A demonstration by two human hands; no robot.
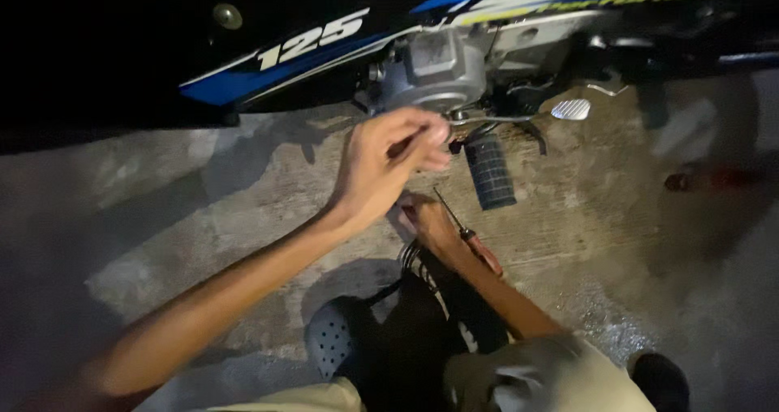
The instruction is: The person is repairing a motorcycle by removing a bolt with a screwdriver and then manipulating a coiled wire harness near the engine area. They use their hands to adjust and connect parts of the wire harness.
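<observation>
My left hand [388, 162] is raised in front of the motorcycle's grey engine cover [434, 73], fingertips pinched together. Something small and dark seems to sit between them. My right hand [425, 220] is low on the concrete floor just behind and below the left hand, and its fingers are partly hidden. A screwdriver [479, 248] with a red handle and a thin dark shaft lies beside my right wrist, tip pointing toward the bike. I cannot tell whether the right hand grips anything.
The motorcycle's blue, white and black fairing [268, 67] spans the top. A black rubber footpeg [491, 174] and a silver pedal [570, 109] stick out under the engine. My grey perforated clog [331, 341] is on the floor below. A dim reddish thing [707, 178] lies at the right.
</observation>
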